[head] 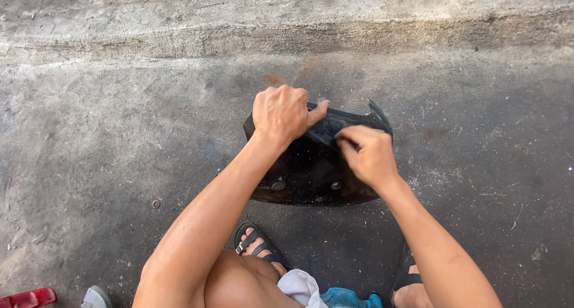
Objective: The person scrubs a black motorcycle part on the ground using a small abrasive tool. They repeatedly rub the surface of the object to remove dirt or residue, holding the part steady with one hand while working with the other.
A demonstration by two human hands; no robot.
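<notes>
A black panel (311, 164), a curved piece of glossy plastic with a pointed tip at its upper right, stands on edge on the concrete floor (101, 141) in front of the person's feet. It holds nothing; two small round fittings show low on its near face.

The left hand (281, 112) sits on the panel's top edge, fingers curled over the far side and the thumb stretched along the rim, clamped on the panel. The right hand (368, 155) lies just right of it, on the near face below the pointed tip, fingers bunched together and pinching at the panel's edge; what, if anything, is between the fingertips cannot be told.

Below the panel, the left foot in a black sandal (258, 247) rests on the floor, and a second sandal (406, 275) shows under the right forearm. A white cloth (302, 287) and something blue (347, 298) lie at the lower edge. A red piece (27, 298) and a grey piece (95, 297) sit in the lower left corner, well apart from the hands. A small ring (156, 204) lies on the floor left of the panel. A raised concrete kerb (287, 36) runs across the top.
</notes>
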